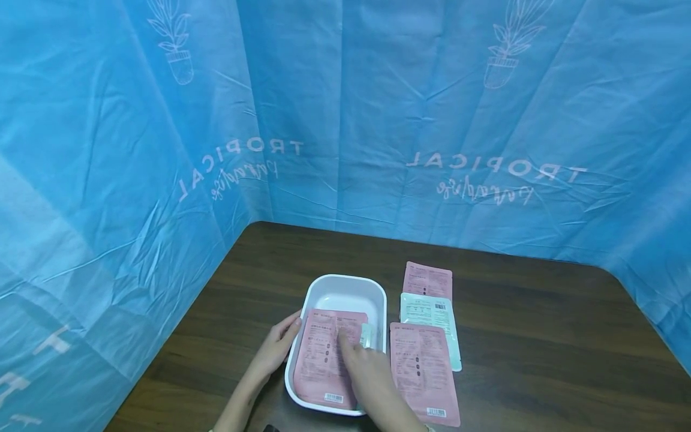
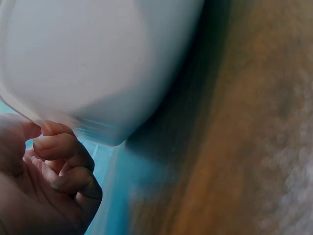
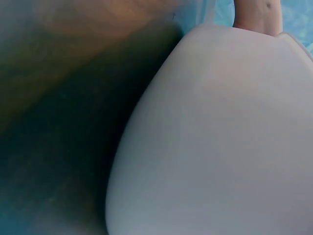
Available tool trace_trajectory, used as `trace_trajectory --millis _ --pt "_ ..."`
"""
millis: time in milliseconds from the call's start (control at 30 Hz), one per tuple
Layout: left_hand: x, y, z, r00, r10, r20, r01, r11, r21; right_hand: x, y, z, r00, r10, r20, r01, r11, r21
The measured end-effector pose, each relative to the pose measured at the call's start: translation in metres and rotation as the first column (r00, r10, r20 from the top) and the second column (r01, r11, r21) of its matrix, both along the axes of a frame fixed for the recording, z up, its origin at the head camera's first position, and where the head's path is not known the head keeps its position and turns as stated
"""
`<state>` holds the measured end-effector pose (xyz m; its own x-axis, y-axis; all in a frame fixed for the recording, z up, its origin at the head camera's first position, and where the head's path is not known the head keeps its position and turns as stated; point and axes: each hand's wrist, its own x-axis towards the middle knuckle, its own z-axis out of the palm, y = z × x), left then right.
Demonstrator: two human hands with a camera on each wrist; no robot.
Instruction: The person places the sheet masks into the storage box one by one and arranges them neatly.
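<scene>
A white plastic tray [image 1: 342, 292] with rounded corners stands on the table. My left hand [image 1: 274, 350] is at its left side; in the left wrist view, the thumb and index finger of this hand [image 2: 54, 171] pinch the tray's rim [image 2: 22, 108]. Inside the tray lies a flat pink printed pouch [image 1: 318, 360], its barcode end toward me. A strip of a pale green pouch [image 1: 366, 336] shows at its right edge. My right hand [image 1: 369, 372] reaches over the tray's right side, its straight index finger touching the pink pouch. The right wrist view shows only the tray's outer wall [image 3: 210, 132] and a bit of arm.
Right of the tray, pouches overlap in a column: a pink one [image 1: 423, 372] in front, a pale green one [image 1: 426, 309] behind it, another pink one [image 1: 429, 279] farthest back. Blue printed cloth [image 1: 378, 120] hangs around the dark wooden table [image 1: 540, 336].
</scene>
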<state>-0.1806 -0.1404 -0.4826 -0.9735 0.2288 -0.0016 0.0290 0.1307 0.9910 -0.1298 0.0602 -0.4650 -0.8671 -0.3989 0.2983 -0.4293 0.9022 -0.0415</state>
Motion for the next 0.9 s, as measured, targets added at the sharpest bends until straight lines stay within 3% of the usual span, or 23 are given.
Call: trace_trajectory --millis 233,400,533,700,800,900 --pt "0.000 0.000 0.001 1.000 -0.004 0.006 0.004 1.000 -0.003 0.003 -0.003 0.006 0.999 -0.044 0.032 0.043 0.998 0.051" --pt "0.000 0.000 0.001 1.000 0.003 0.009 -0.003 1.000 -0.008 0.001 -0.002 0.005 0.996 -0.083 -0.020 0.085 0.993 0.078" --pt "0.001 0.001 0.001 1.000 -0.001 0.023 0.001 1.000 -0.005 0.000 0.012 0.009 0.991 -0.120 -0.067 0.115 0.991 -0.074" --pt "0.000 0.001 0.002 1.000 0.000 0.027 0.000 1.000 0.004 -0.008 0.061 0.017 0.974 -0.218 -0.053 0.187 0.919 -0.346" --pt "0.000 0.000 0.001 1.000 -0.001 0.022 0.001 1.000 0.000 -0.017 0.099 0.017 0.960 -0.281 -0.002 0.256 0.875 -0.410" --pt "-0.001 0.000 0.000 1.000 -0.007 0.022 0.007 1.000 -0.003 -0.023 0.134 0.011 0.935 -0.330 0.127 0.353 0.849 -0.392"
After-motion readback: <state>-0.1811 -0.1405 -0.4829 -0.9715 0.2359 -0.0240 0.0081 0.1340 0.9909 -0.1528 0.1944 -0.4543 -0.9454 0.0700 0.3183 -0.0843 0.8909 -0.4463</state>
